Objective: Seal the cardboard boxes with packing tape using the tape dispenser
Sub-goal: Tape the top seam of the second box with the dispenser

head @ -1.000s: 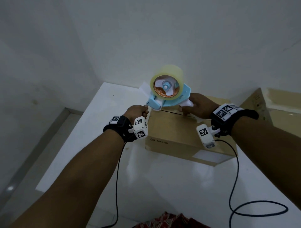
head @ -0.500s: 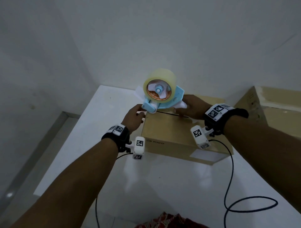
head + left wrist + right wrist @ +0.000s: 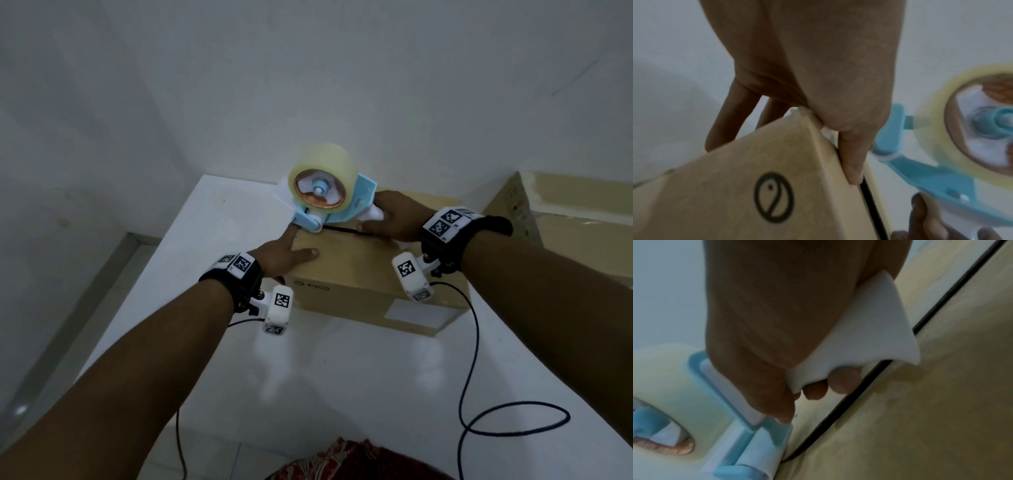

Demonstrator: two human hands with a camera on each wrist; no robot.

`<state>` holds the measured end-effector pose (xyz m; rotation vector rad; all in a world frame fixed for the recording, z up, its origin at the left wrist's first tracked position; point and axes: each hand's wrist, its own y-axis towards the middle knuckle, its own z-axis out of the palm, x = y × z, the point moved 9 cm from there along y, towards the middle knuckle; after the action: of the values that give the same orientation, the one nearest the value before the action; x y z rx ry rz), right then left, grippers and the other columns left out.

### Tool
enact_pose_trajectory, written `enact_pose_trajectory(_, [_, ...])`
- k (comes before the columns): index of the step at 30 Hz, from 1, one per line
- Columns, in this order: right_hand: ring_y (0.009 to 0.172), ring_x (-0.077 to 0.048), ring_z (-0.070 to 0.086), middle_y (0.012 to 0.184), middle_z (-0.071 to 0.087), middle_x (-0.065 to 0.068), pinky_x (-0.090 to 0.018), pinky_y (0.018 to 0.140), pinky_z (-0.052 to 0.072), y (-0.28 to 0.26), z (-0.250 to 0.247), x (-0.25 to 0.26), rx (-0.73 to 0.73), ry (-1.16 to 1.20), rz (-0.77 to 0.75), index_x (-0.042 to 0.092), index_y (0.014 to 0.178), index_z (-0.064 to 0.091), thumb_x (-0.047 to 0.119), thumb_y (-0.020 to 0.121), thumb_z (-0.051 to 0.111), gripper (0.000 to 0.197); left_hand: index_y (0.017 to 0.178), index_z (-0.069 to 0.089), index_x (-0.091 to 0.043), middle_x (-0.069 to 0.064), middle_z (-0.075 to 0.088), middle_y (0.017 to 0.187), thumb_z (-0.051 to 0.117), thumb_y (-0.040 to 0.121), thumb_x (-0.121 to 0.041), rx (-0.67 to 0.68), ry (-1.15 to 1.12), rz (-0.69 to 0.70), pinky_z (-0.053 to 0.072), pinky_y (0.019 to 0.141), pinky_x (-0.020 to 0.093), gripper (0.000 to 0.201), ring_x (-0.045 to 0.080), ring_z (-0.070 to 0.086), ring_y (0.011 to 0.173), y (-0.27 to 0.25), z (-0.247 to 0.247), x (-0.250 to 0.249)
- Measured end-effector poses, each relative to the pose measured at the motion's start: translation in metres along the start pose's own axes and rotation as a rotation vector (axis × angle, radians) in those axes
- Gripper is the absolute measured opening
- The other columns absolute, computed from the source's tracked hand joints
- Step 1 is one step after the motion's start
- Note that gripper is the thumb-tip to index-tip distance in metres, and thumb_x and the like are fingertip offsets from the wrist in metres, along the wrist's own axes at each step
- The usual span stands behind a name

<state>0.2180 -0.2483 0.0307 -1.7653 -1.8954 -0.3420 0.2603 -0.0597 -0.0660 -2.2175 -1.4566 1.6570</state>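
A brown cardboard box (image 3: 356,274) lies on the white table, its top flaps meeting at a dark seam (image 3: 346,231). A light blue tape dispenser (image 3: 332,205) with a roll of clear tape (image 3: 320,178) sits at the box's far left end, its front on the seam. My right hand (image 3: 390,219) grips its white handle (image 3: 869,340). My left hand (image 3: 284,253) rests on the box's left top corner, thumb along the top, fingers straight down the left side (image 3: 723,123). The box (image 3: 756,186) shows a round logo.
A second, larger cardboard box (image 3: 565,219) stands at the right against the wall. Black cables (image 3: 496,418) from the wrist cameras trail across the white table (image 3: 342,394). The table's left edge (image 3: 144,281) drops to the floor. White walls close in behind.
My left hand let go of the tape end near the dispenser's front and moved down onto the box's left corner. The dispenser came down onto the seam.
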Motion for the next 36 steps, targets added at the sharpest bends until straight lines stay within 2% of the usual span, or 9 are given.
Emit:
enact_pose_trajectory(4, [0.088, -0.030, 0.064, 0.097, 0.069, -0.015, -0.046, 0.081, 0.053, -0.023, -0.009, -0.027, -0.010, -0.009, 0.028, 0.007, 0.105, 0.064, 0.056, 0.075, 0.053, 0.058, 0.142, -0.008, -0.062, 0.007, 0.048, 0.129, 0.063, 0.088, -0.052, -0.008, 0.003, -0.010, 0.060, 0.076, 0.049, 0.090, 0.030, 0.064, 0.098, -0.002, -0.003, 0.001])
enact_pose_trajectory(7, [0.081, -0.027, 0.062, 0.090, 0.068, -0.012, -0.037, 0.073, 0.048, -0.035, -0.013, -0.040, -0.043, 0.001, 0.057, 0.007, 0.103, 0.063, 0.048, 0.081, 0.058, 0.047, 0.145, -0.012, -0.057, 0.004, 0.044, 0.134, 0.062, 0.089, -0.051, 0.019, 0.083, -0.014, 0.059, 0.082, 0.047, 0.093, 0.030, 0.061, 0.106, -0.005, 0.000, -0.005])
enact_pose_trajectory(10, [0.076, -0.024, 0.055, 0.082, 0.062, -0.010, -0.030, 0.072, 0.040, -0.038, -0.011, -0.040, -0.043, -0.006, 0.057, 0.001, 0.100, 0.062, 0.031, 0.089, 0.064, 0.033, 0.152, -0.014, -0.037, 0.001, 0.008, 0.162, 0.062, 0.090, -0.046, -0.068, 0.282, 0.184, 0.035, 0.113, 0.045, 0.099, 0.024, 0.027, 0.144, 0.000, -0.002, -0.033])
enact_pose_trajectory(12, [0.076, -0.022, 0.054, 0.084, 0.060, -0.008, -0.030, 0.073, 0.039, -0.037, -0.008, -0.041, -0.030, -0.017, 0.062, 0.001, 0.100, 0.062, 0.033, 0.089, 0.062, 0.034, 0.155, -0.004, -0.029, -0.002, 0.002, 0.163, 0.061, 0.082, -0.059, -0.097, 0.392, 0.336, 0.022, 0.119, 0.046, 0.103, 0.018, 0.011, 0.149, 0.002, 0.008, -0.054])
enact_pose_trajectory(17, [0.083, -0.029, 0.060, 0.091, 0.065, -0.015, -0.038, 0.077, 0.047, -0.035, -0.010, -0.042, -0.035, -0.065, 0.060, 0.001, 0.101, 0.062, 0.024, 0.090, 0.066, 0.026, 0.154, 0.005, -0.032, -0.007, 0.014, 0.156, 0.035, 0.045, -0.105, -0.144, 0.716, 0.146, 0.026, 0.111, 0.059, 0.134, 0.030, 0.017, 0.143, 0.016, 0.012, -0.035])
enact_pose_trajectory(25, [0.088, -0.032, 0.060, 0.097, 0.065, -0.020, -0.040, 0.080, 0.047, -0.073, -0.030, -0.071, -0.050, -0.076, 0.114, 0.001, 0.102, 0.061, 0.037, 0.089, 0.063, 0.039, 0.149, -0.019, -0.042, -0.022, -0.026, 0.157, 0.045, 0.062, -0.093, -0.069, 0.881, -0.012, 0.017, 0.104, 0.077, 0.120, 0.025, -0.011, 0.150, 0.007, 0.001, -0.030])
enact_pose_trajectory(28, [0.078, -0.026, 0.058, 0.087, 0.065, -0.012, -0.037, 0.075, 0.047, -0.091, -0.036, -0.084, -0.079, -0.023, 0.154, 0.003, 0.098, 0.062, 0.045, 0.083, 0.061, 0.045, 0.147, -0.022, -0.045, -0.012, -0.017, 0.162, 0.048, 0.063, -0.091, -0.050, 0.870, -0.034, 0.013, 0.108, 0.073, 0.118, 0.027, -0.010, 0.150, 0.010, -0.012, -0.024])
enact_pose_trajectory(32, [0.077, -0.023, 0.059, 0.084, 0.064, -0.008, -0.035, 0.071, 0.046, -0.097, -0.030, -0.085, -0.088, -0.027, 0.148, 0.005, 0.097, 0.062, 0.047, 0.075, 0.058, 0.047, 0.151, -0.021, -0.035, 0.006, 0.004, 0.164, 0.058, 0.076, -0.071, 0.035, 0.560, 0.064, 0.021, 0.118, 0.042, 0.115, 0.027, 0.018, 0.148, 0.003, -0.004, -0.027])
enact_pose_trajectory(36, [0.092, -0.028, 0.063, 0.101, 0.068, -0.016, -0.042, 0.084, 0.051, -0.099, -0.023, -0.085, -0.084, 0.018, 0.163, 0.006, 0.104, 0.063, 0.046, 0.081, 0.055, 0.047, 0.151, -0.016, -0.039, 0.006, -0.014, 0.163, 0.062, 0.065, -0.080, -0.109, 0.546, 0.104, 0.020, 0.119, 0.046, 0.123, 0.028, 0.012, 0.150, 0.005, 0.000, -0.038])
